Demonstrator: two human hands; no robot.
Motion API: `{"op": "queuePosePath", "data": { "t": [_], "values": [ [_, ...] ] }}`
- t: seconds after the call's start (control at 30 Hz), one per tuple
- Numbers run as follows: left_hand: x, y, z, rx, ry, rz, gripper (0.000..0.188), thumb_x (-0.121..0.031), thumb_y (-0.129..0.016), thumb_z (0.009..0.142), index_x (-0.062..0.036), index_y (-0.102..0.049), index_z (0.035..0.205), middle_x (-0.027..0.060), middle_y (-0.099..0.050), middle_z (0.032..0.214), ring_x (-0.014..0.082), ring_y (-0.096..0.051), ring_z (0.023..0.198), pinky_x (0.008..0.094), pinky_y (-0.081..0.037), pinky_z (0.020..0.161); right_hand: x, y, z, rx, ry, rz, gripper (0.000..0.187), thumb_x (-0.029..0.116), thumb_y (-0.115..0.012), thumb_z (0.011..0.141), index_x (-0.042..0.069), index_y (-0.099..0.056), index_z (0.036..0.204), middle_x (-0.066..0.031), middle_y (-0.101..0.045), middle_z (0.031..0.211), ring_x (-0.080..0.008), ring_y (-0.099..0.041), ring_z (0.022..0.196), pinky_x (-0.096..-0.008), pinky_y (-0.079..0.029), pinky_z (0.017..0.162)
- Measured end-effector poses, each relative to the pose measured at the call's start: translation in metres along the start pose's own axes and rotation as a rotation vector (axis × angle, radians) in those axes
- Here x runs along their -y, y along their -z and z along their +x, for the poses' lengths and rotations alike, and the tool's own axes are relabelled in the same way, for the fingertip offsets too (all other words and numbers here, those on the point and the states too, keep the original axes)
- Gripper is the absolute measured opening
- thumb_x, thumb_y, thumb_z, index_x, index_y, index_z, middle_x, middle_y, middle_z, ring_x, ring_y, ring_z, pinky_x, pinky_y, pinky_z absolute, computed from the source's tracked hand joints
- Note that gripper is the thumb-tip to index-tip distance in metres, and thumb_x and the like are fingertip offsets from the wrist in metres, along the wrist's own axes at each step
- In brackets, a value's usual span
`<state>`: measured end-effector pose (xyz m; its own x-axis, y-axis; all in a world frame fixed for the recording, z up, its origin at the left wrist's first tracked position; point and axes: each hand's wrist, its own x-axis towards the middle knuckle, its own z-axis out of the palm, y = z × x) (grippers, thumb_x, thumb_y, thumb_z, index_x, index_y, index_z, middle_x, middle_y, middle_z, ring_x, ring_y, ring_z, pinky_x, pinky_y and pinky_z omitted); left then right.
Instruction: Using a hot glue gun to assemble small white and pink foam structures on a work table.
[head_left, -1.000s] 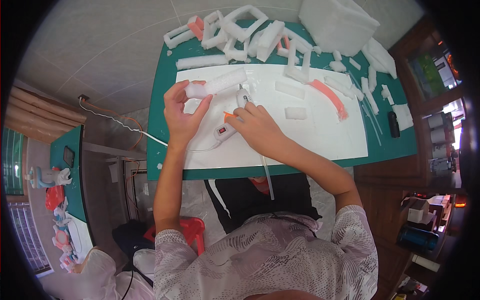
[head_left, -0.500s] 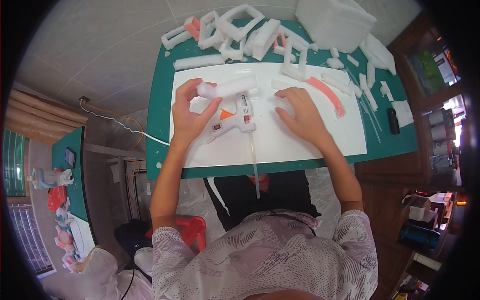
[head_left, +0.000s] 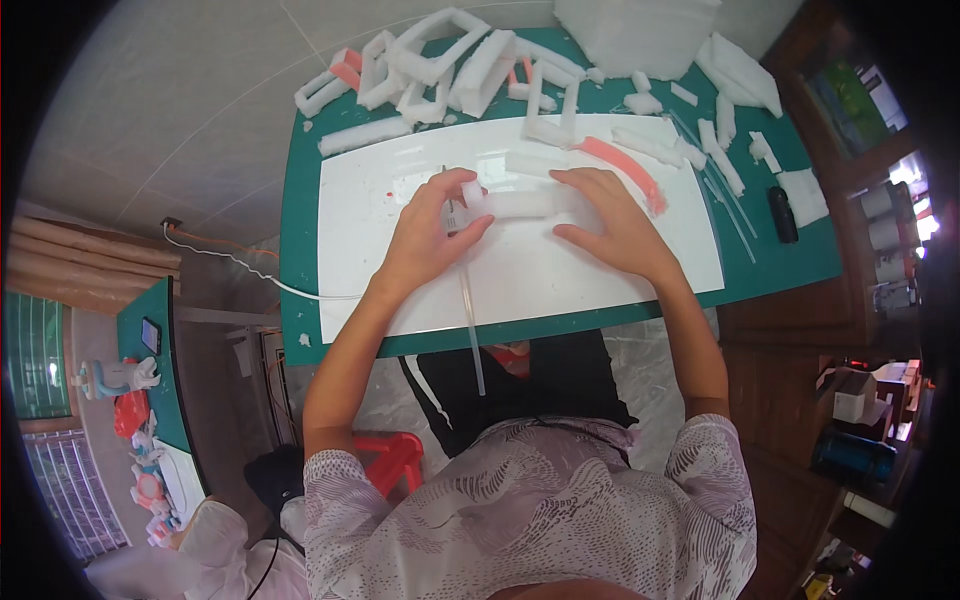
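Observation:
A white foam strip [head_left: 525,205] lies crosswise between my two hands, above the white board [head_left: 540,275]. Its left end is gripped between the thumb and fingers of my left hand [head_left: 432,232]. Around the right end, the thumb and fingers of my right hand [head_left: 622,228] stand apart; whether they touch the foam I cannot tell. The glue gun is mostly hidden behind my left hand, and its clear glue stick [head_left: 472,330] juts past the table's near edge. Beyond the strip lie another thin foam strip [head_left: 533,163] and a curved pink foam strip [head_left: 628,172].
White foam frames [head_left: 438,45] and pieces are heaped along the far side of the green table [head_left: 300,250]. A big white foam block [head_left: 640,40] stands behind them. At right are clear sticks [head_left: 732,220] and a black cylinder [head_left: 783,215]. A white cord [head_left: 300,293] runs off left.
My left hand has carried the foam strip rightward and nearer, over the glue gun. The strip's right end now reaches between my right thumb and fingers. The whole view has shifted slightly.

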<state>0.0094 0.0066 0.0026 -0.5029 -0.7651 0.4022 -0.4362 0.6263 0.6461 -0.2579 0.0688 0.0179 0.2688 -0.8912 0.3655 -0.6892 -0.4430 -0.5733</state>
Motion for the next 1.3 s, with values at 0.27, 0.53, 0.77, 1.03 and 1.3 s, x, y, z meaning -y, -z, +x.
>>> {"op": "queuePosePath", "data": {
  "t": [0.27, 0.53, 0.77, 1.03, 1.3],
  "values": [
    [-0.006, -0.008, 0.014, 0.019, 0.032, -0.071, 0.058, -0.014, -0.078, 0.079, -0.0079, -0.045, 0.128, 0.0113, -0.068, 0.110, 0.0247, -0.064, 0.101, 0.0385, -0.048, 0.093, -0.014, -0.017, 0.028, 0.058, 0.096, 0.004, 0.037, 0.020, -0.072, 0.082, 0.007, -0.064, 0.116, -0.0105, -0.063, 0.107, -0.0288, -0.057, 0.105, -0.0381, -0.043, 0.094],
    [-0.010, 0.008, 0.027, 0.187, 0.284, -0.323, 0.059, -0.009, -0.073, 0.082, -0.0093, -0.044, 0.134, 0.0107, -0.068, 0.112, 0.0201, -0.066, 0.103, 0.0284, -0.055, 0.064, -0.023, -0.020, 0.040, 0.016, 0.148, 0.070, 0.031, 0.021, -0.071, 0.082, 0.007, -0.068, 0.109, -0.0089, -0.063, 0.100, -0.0262, -0.056, 0.099, -0.0364, -0.045, 0.090],
    [-0.005, 0.010, 0.026, 0.148, 0.229, -0.304, 0.058, -0.005, -0.071, 0.083, -0.0094, -0.046, 0.135, 0.0180, -0.061, 0.122, 0.0226, -0.066, 0.107, 0.0263, -0.057, 0.055, -0.019, -0.023, 0.040, -0.024, 0.134, 0.084, 0.030, 0.017, -0.073, 0.080, 0.007, -0.068, 0.108, -0.0078, -0.062, 0.100, -0.0247, -0.055, 0.097, -0.0350, -0.046, 0.087],
    [-0.007, 0.013, 0.024, 0.155, 0.257, -0.290, 0.061, -0.005, -0.073, 0.082, -0.0087, -0.045, 0.137, 0.0165, -0.060, 0.125, 0.0226, -0.066, 0.106, 0.0283, -0.059, 0.061, -0.015, -0.025, 0.039, -0.034, 0.124, 0.090, 0.031, 0.011, -0.075, 0.077, 0.006, -0.068, 0.108, -0.0090, -0.061, 0.102, -0.0253, -0.056, 0.099, -0.0336, -0.046, 0.088],
    [0.006, 0.017, 0.023, 0.008, 0.117, -0.423, 0.061, 0.001, -0.070, 0.080, -0.0044, -0.044, 0.134, 0.0138, -0.061, 0.124, 0.0164, -0.068, 0.093, 0.0263, -0.057, 0.064, -0.019, -0.023, 0.038, -0.059, 0.021, 0.169, 0.030, 0.019, -0.073, 0.082, 0.007, -0.068, 0.110, -0.0096, -0.064, 0.102, -0.0245, -0.060, 0.095, -0.0328, -0.048, 0.086]
  ]
}}
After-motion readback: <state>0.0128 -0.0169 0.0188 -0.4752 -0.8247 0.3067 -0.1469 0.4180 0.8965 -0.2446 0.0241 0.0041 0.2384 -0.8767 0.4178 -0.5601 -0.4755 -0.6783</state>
